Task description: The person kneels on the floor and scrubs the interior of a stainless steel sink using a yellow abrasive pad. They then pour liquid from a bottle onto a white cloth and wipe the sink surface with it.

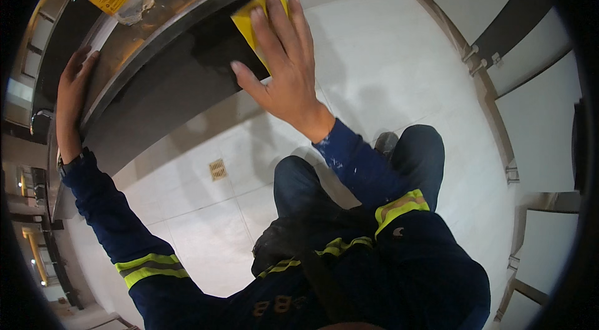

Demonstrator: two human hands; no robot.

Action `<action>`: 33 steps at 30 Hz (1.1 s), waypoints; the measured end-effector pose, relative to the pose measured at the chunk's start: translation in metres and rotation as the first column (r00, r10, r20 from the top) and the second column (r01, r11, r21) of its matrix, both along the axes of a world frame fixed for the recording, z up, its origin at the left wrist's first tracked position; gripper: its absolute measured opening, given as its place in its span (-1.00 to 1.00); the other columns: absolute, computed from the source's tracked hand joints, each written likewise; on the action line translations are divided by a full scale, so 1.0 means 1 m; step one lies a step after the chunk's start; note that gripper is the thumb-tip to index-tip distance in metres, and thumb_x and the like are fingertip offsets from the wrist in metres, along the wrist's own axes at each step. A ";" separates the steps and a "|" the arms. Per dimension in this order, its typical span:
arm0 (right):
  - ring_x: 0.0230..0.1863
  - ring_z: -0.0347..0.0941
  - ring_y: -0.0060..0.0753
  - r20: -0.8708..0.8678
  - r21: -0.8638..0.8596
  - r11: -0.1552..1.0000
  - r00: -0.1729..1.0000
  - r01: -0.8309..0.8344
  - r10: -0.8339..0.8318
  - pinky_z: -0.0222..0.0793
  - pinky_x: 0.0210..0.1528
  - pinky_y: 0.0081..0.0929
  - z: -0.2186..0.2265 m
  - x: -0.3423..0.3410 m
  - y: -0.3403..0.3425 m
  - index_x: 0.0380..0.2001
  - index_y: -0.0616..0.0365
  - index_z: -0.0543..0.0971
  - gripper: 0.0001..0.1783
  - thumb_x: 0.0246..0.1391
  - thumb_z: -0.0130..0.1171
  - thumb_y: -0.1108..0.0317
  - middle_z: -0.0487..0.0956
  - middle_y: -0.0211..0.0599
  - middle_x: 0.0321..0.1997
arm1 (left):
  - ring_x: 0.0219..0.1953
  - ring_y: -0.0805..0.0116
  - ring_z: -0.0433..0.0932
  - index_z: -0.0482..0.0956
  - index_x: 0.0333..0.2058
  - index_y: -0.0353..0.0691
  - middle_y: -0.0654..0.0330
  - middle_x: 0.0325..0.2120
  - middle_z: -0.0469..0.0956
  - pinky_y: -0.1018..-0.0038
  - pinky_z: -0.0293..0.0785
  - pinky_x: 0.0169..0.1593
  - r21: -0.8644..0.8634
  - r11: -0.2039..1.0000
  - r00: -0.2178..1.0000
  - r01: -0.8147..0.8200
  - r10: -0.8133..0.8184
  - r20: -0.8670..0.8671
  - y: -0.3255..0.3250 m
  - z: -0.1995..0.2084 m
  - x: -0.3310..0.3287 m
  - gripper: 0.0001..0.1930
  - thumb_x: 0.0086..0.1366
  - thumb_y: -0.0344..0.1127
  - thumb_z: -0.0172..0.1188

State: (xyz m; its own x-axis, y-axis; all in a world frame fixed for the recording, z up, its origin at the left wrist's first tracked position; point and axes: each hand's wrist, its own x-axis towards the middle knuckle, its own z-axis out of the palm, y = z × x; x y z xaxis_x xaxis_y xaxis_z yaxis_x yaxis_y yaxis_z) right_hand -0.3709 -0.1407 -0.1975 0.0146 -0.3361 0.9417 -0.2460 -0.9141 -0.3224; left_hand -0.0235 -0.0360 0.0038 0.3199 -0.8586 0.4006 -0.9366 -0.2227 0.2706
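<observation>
Right hand (286,71), fingers spread, presses a flat, yellow, cloth-like sheet (244,23) beneath it against a smooth dark panel (178,80), probably rubbing, next needing even pressure, while the loosely curled left hand (72,89) seems empty.

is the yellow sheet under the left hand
No, the yellow sheet is under the right hand, while the left hand is at the counter.

The head view looks steeply down past the wearer's torso (355,274) and knees (296,183) to the pale floor (371,33). Its fisheye lens takes in the left hand (75,89) and right hand (284,64) at close range, bending the counter (165,83) at upper left and the farther white panels (541,121) at right.
</observation>
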 end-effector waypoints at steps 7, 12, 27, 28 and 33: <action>0.46 -0.03 0.24 0.037 -0.061 0.996 0.997 0.072 -0.070 0.05 0.36 0.10 0.008 0.000 -0.008 0.37 -0.10 0.26 -0.13 -0.03 0.33 0.16 0.12 -0.09 0.48 | 0.09 0.25 0.49 0.50 0.14 -0.24 -0.03 0.04 0.53 0.44 0.30 0.20 -0.002 1.000 1.000 -0.019 0.019 0.015 -0.003 -0.001 -0.007 -0.42 0.35 0.10 0.13; 0.47 -0.03 0.22 -0.015 0.110 0.994 1.000 -0.013 0.015 0.05 0.36 0.16 -0.059 -0.005 0.010 0.38 -0.23 0.22 -0.20 0.07 0.26 0.18 0.06 -0.23 0.52 | 0.11 0.28 0.47 0.52 0.12 -0.24 0.01 0.04 0.54 0.45 0.28 0.21 0.029 0.999 0.995 -0.044 0.041 0.090 0.001 0.006 -0.015 -0.43 0.35 0.10 0.12; 0.14 0.41 -0.23 0.406 0.552 0.649 0.848 -0.524 0.340 0.37 0.13 -0.38 -0.039 -0.037 0.006 0.13 0.17 0.41 -0.51 0.10 0.18 0.50 0.48 -0.17 0.07 | 0.04 0.26 0.51 0.50 0.12 -0.27 -0.02 0.00 0.55 0.44 0.31 0.18 -0.040 0.996 0.996 -0.084 0.084 -0.006 -0.002 -0.007 -0.027 -0.41 0.35 0.12 0.12; 0.10 0.43 -0.28 0.426 0.567 0.600 0.825 -0.564 0.372 0.39 0.09 -0.40 -0.038 -0.039 0.004 0.12 0.19 0.39 -0.52 0.09 0.16 0.51 0.52 -0.20 0.01 | 0.03 0.26 0.52 0.50 0.12 -0.27 -0.02 -0.01 0.56 0.44 0.32 0.17 -0.033 0.997 0.997 -0.072 0.071 -0.021 0.000 -0.005 -0.022 -0.41 0.35 0.12 0.12; -0.13 0.45 -0.46 0.510 0.581 0.482 0.755 -0.656 0.413 0.43 -0.04 -0.49 -0.038 -0.061 -0.003 -0.08 0.18 0.39 -0.69 0.08 0.12 0.47 0.49 -0.26 -0.16 | -0.03 0.29 0.55 0.52 0.11 -0.23 0.01 -0.07 0.59 0.46 0.36 0.12 -0.016 0.992 0.991 -0.124 0.123 -0.046 0.004 -0.004 -0.020 -0.42 0.35 0.14 0.10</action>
State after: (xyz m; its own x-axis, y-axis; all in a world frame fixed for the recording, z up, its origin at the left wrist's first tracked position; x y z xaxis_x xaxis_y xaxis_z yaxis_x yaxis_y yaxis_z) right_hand -0.4322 -0.1440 -0.2356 0.2256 -0.8837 0.4100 0.4159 -0.2932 -0.8608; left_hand -0.0433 -0.0318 -0.0006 0.4415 -0.8038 0.3988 -0.8888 -0.3308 0.3172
